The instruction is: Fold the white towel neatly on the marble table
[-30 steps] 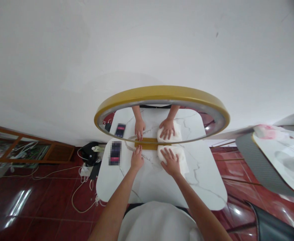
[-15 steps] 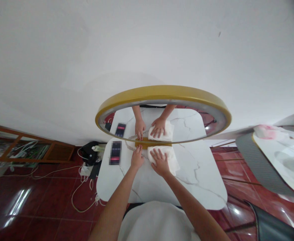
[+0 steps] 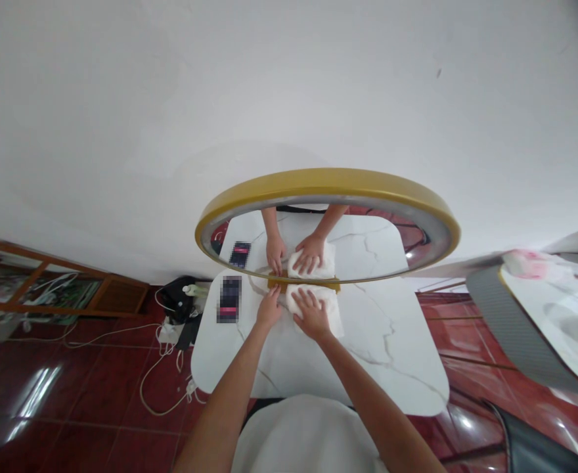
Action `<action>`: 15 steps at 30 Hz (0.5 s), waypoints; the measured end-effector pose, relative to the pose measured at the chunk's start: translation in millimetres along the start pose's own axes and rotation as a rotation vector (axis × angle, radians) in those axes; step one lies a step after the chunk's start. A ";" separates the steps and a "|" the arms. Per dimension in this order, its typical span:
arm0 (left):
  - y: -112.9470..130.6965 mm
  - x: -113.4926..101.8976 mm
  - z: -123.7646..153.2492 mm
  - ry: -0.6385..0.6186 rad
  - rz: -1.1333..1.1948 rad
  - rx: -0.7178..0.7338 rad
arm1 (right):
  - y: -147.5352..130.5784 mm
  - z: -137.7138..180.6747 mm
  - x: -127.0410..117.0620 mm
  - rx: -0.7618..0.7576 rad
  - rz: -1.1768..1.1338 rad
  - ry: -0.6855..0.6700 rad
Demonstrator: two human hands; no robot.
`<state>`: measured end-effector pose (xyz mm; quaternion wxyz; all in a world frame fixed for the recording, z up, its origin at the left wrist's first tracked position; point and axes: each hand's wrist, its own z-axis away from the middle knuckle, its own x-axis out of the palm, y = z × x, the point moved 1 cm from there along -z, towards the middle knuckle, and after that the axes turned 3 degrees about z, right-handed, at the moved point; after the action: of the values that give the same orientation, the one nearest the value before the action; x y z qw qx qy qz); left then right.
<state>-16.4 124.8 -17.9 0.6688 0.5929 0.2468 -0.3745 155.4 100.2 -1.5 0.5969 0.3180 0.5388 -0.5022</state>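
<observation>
My left hand reaches to the left end of the gold base under a round mirror. Its fingers are close together and bent against that end. Beside it, my right hand lies flat with spread fingers on a folded white cloth. Between the hand and the mirror, the cloth covers the middle of the base. Both hands and the cloth show again as reflections in the glass. The mirror stands upright in its thick gold frame on a white marbled table.
A phone with a blurred screen lies at the table's left. Cables and a black bag are on the floor beyond. To the right stand a second table with a pinkish-white bundle and a black chair. A wall rises behind.
My right hand and the cloth have slid slightly left along the base, baring more of its right end. The left hand stays at the left end. The view has shifted a little.
</observation>
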 end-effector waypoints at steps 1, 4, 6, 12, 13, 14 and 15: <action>0.1 -0.1 0.3 0.001 0.002 -0.006 | 7.9 4.2 -0.5 0.029 0.010 0.022; 0.7 -0.2 1.0 0.001 0.009 -0.017 | 36.0 18.9 -1.3 0.143 0.043 0.088; 1.4 -0.1 1.1 -0.002 0.013 -0.025 | 54.6 27.8 -1.7 0.204 0.062 0.107; 3.5 0.2 0.6 -0.011 0.008 -0.052 | 74.0 34.7 -2.9 0.202 0.083 0.084; 3.7 0.1 0.6 -0.012 0.005 -0.051 | 70.3 32.9 -2.9 0.189 0.081 0.080; 3.8 -0.2 0.6 -0.014 0.003 -0.048 | 64.8 30.5 -2.9 0.171 0.075 0.078; 3.9 -0.5 0.6 -0.016 -0.001 -0.045 | 57.8 27.5 -2.9 0.148 0.067 0.074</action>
<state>-13.8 124.3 -15.1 0.6840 0.5744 0.2500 -0.3739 218.9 92.6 -2.1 0.5679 0.3973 0.5111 -0.5084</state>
